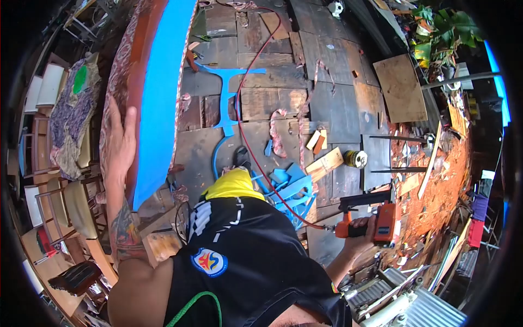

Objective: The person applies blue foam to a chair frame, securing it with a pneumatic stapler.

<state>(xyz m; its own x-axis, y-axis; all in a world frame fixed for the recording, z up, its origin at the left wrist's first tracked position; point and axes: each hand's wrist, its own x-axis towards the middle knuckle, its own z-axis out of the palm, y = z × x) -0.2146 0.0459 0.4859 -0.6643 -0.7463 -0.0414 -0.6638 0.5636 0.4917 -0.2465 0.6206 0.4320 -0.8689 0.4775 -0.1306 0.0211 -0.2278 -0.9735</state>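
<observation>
My left hand [121, 143] lies with its fingers stretched out on the side of a long upholstered furniture piece, over the brown and patterned fabric. Bright blue material [159, 92] runs along the top of that piece, beside my thumb. In my right hand [364, 231] is an orange and black pneumatic staple gun [385, 224], held out to the right, apart from the piece. My fingers wrap around its grip. A thin red air hose [251, 146] runs from the tool across the floor toward the top of the view.
Blue fabric scraps [291, 188] and a cut blue strip [226, 101] lie on the patchy board floor [272, 103]. A can [356, 158] stands near loose wood pieces [325, 165]. Chairs [81, 210] crowd the left. A plywood sheet [400, 89] and littered reddish ground [441, 169] are at right.
</observation>
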